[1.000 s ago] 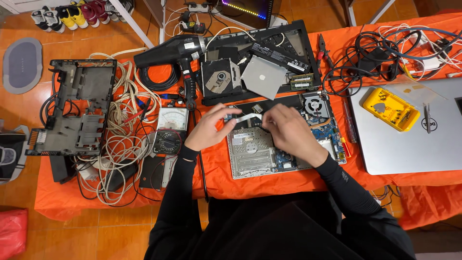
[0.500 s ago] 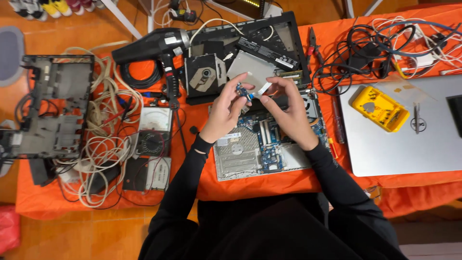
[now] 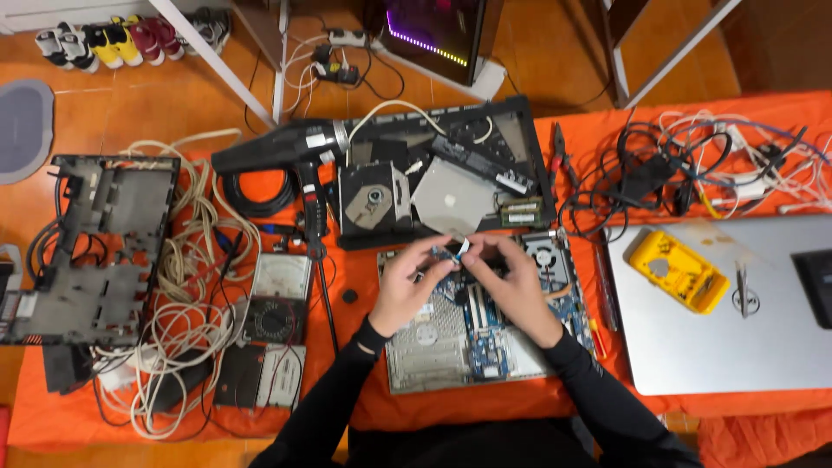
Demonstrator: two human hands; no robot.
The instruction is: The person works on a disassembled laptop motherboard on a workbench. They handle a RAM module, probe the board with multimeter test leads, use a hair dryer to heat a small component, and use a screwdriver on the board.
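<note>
Both hands are up over the opened laptop base (image 3: 468, 334), pinching a small flat part (image 3: 457, 251) between them. The left hand (image 3: 407, 290) has its fingertips closed on the left end, and the right hand (image 3: 518, 290) grips the other end with thumb and fingers. The part sits right between the fingertips, just above the blue circuit board. Beyond the hands there's a loose optical drive (image 3: 374, 198), off to the left an analog meter (image 3: 279, 296), and a yellow multimeter (image 3: 679, 270) lies to the right on a silver laptop (image 3: 737, 338).
</note>
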